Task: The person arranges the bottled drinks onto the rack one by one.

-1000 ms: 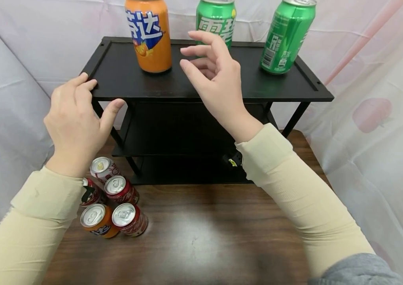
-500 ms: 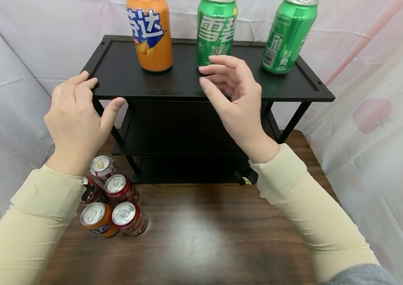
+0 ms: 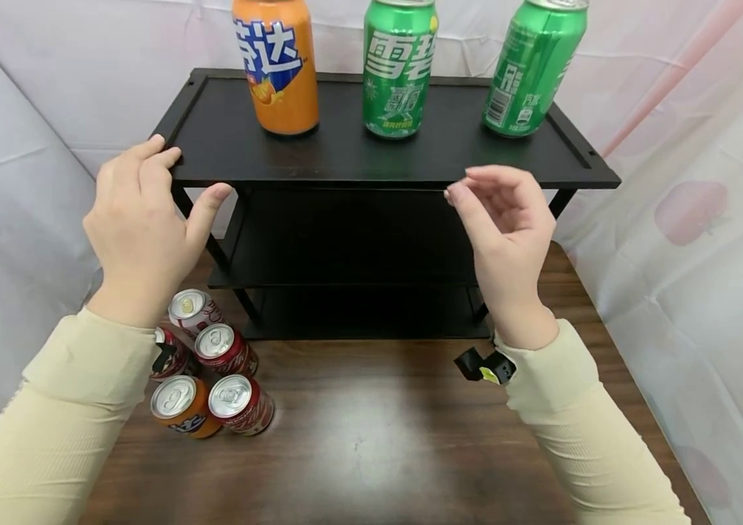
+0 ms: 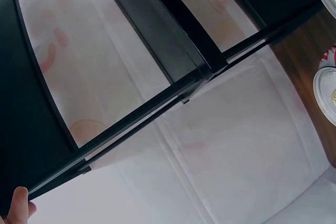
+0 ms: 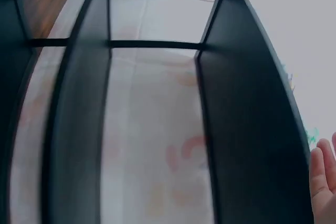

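A black three-tier shelf rack [image 3: 358,162] stands ahead, with an orange Fanta can [image 3: 282,73] and two green Sprite cans [image 3: 399,80] upright on its top board. My left hand [image 3: 141,219] rests its fingertips on the left edge of that board, thumb spread away from the other fingers. In the left wrist view a fingertip [image 4: 20,203] shows at the rack's corner. Before the board's right front part hovers my right hand [image 3: 509,233], fingers loosely curved and holding nothing. Its fingers [image 5: 320,174] also show in the right wrist view beside the top board.
On the wooden table [image 3: 358,437], left of the rack's foot, several cans stand grouped, among them an orange can [image 3: 190,415], a dark red can [image 3: 246,408] and a white-and-red can [image 3: 192,310]. A pale curtain [image 3: 686,292] surrounds the rack at the back and sides.
My right hand has drawn back from the middle green can, moving right and down toward me, and its fingers have closed in slightly. The left hand and the cans stay put.
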Action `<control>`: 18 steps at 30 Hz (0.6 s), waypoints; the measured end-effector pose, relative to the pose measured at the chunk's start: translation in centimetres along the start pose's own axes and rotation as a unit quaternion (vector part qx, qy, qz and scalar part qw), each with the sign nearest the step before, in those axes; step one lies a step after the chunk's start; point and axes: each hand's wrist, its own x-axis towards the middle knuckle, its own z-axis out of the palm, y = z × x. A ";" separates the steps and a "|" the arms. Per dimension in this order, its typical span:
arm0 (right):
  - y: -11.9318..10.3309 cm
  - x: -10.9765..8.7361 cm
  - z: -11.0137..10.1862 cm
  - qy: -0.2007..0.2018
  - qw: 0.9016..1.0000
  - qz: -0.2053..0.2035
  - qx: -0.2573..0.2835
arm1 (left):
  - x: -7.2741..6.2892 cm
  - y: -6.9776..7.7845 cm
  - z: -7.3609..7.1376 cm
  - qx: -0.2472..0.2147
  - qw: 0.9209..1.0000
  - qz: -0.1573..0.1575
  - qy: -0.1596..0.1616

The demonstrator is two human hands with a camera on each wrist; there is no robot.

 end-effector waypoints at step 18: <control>4.4 -7.6 -7.5 0.043 0.976 0.061 -0.205 | 0.0 0.2 0.1 -0.008 1.000 -0.005 -0.002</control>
